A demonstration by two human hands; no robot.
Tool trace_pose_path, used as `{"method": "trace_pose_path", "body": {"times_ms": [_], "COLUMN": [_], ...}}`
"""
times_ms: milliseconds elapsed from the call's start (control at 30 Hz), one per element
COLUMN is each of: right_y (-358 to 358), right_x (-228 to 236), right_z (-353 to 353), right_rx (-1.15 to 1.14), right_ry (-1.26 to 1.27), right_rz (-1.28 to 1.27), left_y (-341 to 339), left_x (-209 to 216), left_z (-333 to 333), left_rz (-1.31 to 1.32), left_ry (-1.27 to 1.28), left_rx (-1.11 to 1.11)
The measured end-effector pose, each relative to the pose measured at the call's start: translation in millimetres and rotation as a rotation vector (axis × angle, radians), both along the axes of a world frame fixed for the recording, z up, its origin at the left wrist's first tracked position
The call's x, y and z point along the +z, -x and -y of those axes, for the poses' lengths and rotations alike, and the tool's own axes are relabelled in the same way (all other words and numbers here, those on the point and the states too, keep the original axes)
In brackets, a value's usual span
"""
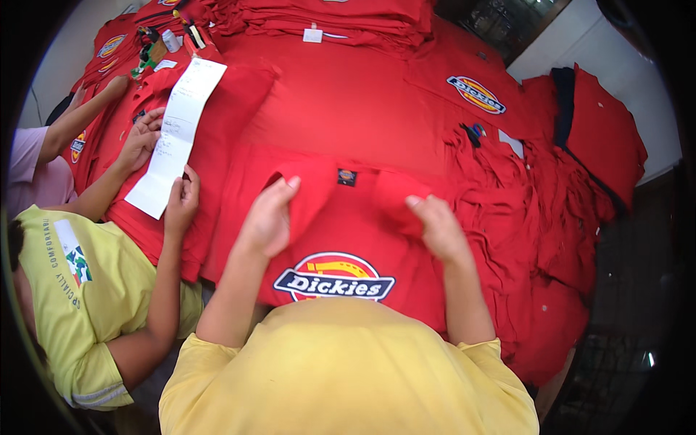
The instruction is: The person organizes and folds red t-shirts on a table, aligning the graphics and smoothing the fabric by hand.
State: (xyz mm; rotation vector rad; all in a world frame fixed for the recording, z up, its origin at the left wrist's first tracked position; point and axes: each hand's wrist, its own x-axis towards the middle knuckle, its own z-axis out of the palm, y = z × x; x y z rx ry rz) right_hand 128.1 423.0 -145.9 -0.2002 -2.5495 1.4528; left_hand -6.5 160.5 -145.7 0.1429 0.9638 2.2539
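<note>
A red T-shirt (348, 225) lies in front of me, its chest bearing a large printed emblem in yellow, white and dark blue. A small dark label (346, 177) sits inside its neck. My left hand (268, 221) is closed on the fabric left of the neck, thumb on top. On the other side, my right hand (439, 226) grips the shirt too, its thumb over a raised fold. The fingers of both hands are partly hidden by cloth, and the right is slightly blurred.
At my left, a person in a yellow-green shirt (101, 290) holds a long white paper (177, 138). Beyond, another person's arm (80, 123) reaches in. Red garments (522, 217) heap at right near dark-handled scissors (475, 133). A folded red stack (333, 22) stands at the back.
</note>
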Motion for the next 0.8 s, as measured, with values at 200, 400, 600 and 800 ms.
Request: {"method": "trace_pose_path", "body": {"times_ms": [200, 400, 600, 800], "right_y": [-50.9, -66.0, -66.4, -63.4], "right_x": [-17.5, -44.5, -38.3, -32.1], "right_z": [115.0, 118.8, 117.5, 115.5], "right_rx": [0.229, 0.45, 0.443, 0.429], "right_ry": [0.038, 0.108, 0.144, 0.074], "right_rz": [-0.199, -0.285, -0.261, -0.261], "left_y": [-107.2, -121.0, -119.5, -114.8], "left_x": [-43.2, -47.9, -49.5, -44.5], "left_z": [-10.7, -14.3, -14.2, -9.6], "left_rz": [-0.919, -1.195, -1.278, -1.22], "left_ry": [0.231, 0.126, 0.158, 0.253], "left_rx": [-0.109, -0.079, -0.098, -0.242]}}
